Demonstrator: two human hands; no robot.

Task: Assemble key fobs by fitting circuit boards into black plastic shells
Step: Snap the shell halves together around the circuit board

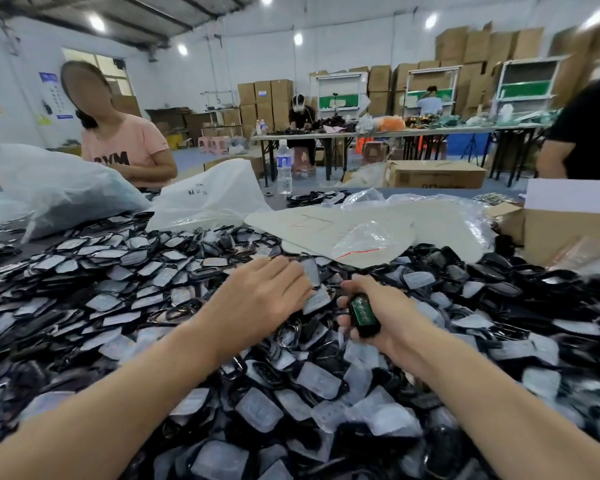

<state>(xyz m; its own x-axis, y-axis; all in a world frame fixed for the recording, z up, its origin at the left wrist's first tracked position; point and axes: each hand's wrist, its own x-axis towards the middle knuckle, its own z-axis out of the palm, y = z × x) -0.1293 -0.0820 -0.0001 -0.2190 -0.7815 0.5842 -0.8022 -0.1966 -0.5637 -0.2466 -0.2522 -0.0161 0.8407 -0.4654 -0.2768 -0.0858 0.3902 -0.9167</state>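
A deep pile of black plastic shells with grey-white pads (125,296) covers the table in front of me. My right hand (378,313) grips a black shell with a green circuit board (361,311) seated in it, held just above the pile. My left hand (260,292) lies palm down over the shells a little to the left, its fingertips reaching into the parts by a grey pad (317,301). What those fingertips touch or hold is hidden.
White plastic bags (66,188) and clear bags (371,237) lie at the pile's far edge. A cardboard box (565,233) stands at the right. A water bottle (284,168) is behind. A person in a pink shirt (125,147) sits across on the left.
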